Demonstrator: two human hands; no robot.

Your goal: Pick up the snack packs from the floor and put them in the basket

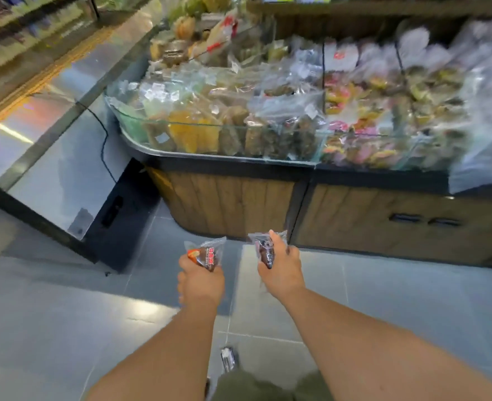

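My left hand (201,280) is shut on a small clear snack pack (207,253) with a brown filling and red print. My right hand (282,264) is shut on a second clear snack pack (263,250) with a dark filling. Both hands are held out in front of me, above the grey tiled floor and short of the display stand. Another small pack (228,358) lies on the floor between my forearms, close to my legs. No separate basket shows; a glass-walled display bin (210,130) full of bagged snacks stands ahead.
The bin sits on a wooden-fronted stand (233,204) with a cabinet section (398,224) to its right. A low glass-topped case (62,169) with a black cable stands at left. Shelving (13,27) runs along the far left. Grey floor tiles (50,314) spread around me.
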